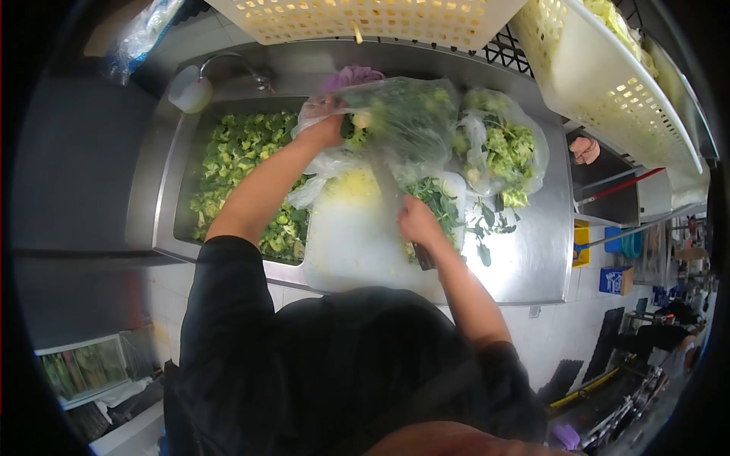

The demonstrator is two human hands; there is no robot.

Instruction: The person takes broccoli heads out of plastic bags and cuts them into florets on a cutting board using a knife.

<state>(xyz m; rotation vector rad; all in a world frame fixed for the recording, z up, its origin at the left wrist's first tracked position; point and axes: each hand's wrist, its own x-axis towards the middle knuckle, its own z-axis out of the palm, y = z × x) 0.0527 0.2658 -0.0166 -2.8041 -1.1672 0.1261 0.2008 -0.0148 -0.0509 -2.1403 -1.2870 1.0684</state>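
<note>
My right hand (418,222) is wrapped round the handle of a broad-bladed knife (389,178), its blade pointing away from me over the white cutting board (357,243). At the back of the board, my left hand (327,125) grips the mouth of a clear plastic bag (414,125) with green vegetables inside. The fingers there are partly blurred. A pale cut broccoli stem (363,119) shows beside that hand. Green leaves (435,204) lie on the board's right side, and small yellow-green crumbs (353,186) are scattered near its back.
Left of the board, a sink (163,205) is filled with broccoli florets (243,156). A second bag of leafy greens (506,148) stands on the steel counter (540,251). Perforated white baskets (365,23) hang over the back edge. A faucet (262,82) is behind the sink.
</note>
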